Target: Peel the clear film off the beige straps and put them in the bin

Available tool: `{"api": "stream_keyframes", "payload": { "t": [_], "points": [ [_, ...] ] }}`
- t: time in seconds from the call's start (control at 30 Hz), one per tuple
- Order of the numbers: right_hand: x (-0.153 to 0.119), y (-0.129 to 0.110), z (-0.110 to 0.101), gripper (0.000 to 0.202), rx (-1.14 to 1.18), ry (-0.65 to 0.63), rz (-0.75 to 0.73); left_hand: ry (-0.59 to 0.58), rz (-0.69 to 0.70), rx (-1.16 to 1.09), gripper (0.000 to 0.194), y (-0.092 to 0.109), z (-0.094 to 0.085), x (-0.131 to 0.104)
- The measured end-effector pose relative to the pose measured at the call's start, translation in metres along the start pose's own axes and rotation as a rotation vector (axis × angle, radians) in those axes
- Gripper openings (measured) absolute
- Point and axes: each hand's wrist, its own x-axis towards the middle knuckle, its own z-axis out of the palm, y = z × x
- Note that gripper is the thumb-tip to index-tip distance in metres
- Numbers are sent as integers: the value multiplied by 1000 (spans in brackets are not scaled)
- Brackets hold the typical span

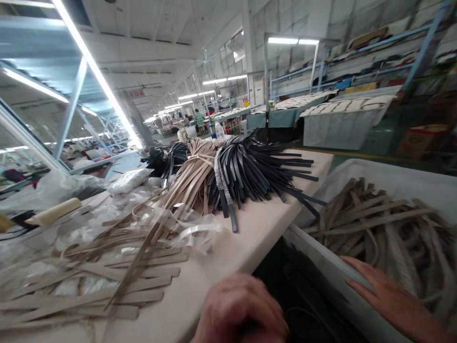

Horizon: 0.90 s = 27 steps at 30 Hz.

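Note:
My left hand (243, 309) is curled closed at the table's (228, 247) near edge, slightly blurred; whatever it may hold is hidden. On the right, my right hand (389, 295) grips the near rim of a white bin (332, 259), with digits on both sides of the wall. Inside that bin lies a tangled heap of grey-brown strips (378, 224). Bundled black strips (250, 166) rest on the table, fanned toward its far corner. Beside them is a tied bundle of beige strips (193, 171). Loose taupe strips (143, 281) spread over the table's left part.
Crumpled clear plastic bags (96, 214) lie among the strips. A cream-coloured roll (53, 212) is at the far left. Beyond the table stand a white cloth-sided cart (332, 128), blue shelving (374, 45) and a cardboard box (424, 140). A dark gap separates table and bin.

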Motion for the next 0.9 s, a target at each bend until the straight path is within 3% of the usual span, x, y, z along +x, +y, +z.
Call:
{"api": "stream_keyframes", "payload": {
  "t": [0.03, 0.07, 0.1, 0.13, 0.2, 0.27, 0.43, 0.5, 0.6, 0.73, 0.8, 0.9],
  "points": [
    [0, 0, 0, 57, 4, -26, 15, 98, 23, 88, 25, -10, -12, 16],
    [-1, 0, 1, 58, 3, -32, 31, 268, 64, 301, 23, -22, -26, 31],
    [-1, 1, 2, 59, 0, -34, 39, 411, 63, 507, 23, -35, -41, 45],
    [0, 1, 4, 60, -4, -35, 44, 482, 10, 674, 24, -48, -56, 58],
    [0, 1, 6, 59, -13, -34, 41, 524, -127, 945, 31, -74, -82, 77],
    [1, 0, 8, 57, -28, -20, 22, 495, -206, 1049, 34, -94, -95, 91],
    [0, 2, 11, 55, -69, 26, -29, 485, -162, 941, 12, -112, -101, 115],
    [-1, 3, 12, 56, -64, 36, -36, 581, -153, 857, 13, -109, -115, 121],
    [0, 6, 15, 56, -58, 46, -48, 814, -135, 684, 24, -94, -153, 126],
    [2, 13, 19, 52, -64, 86, -65, 1089, 17, 402, 37, -50, -198, 124],
    [3, 15, 20, 50, -55, 107, -74, 1191, 148, 215, 34, -24, -201, 119],
    [5, 8, 19, 48, -38, 210, -75, 1181, 333, -7, 30, 6, -175, 105]
  ]
}}
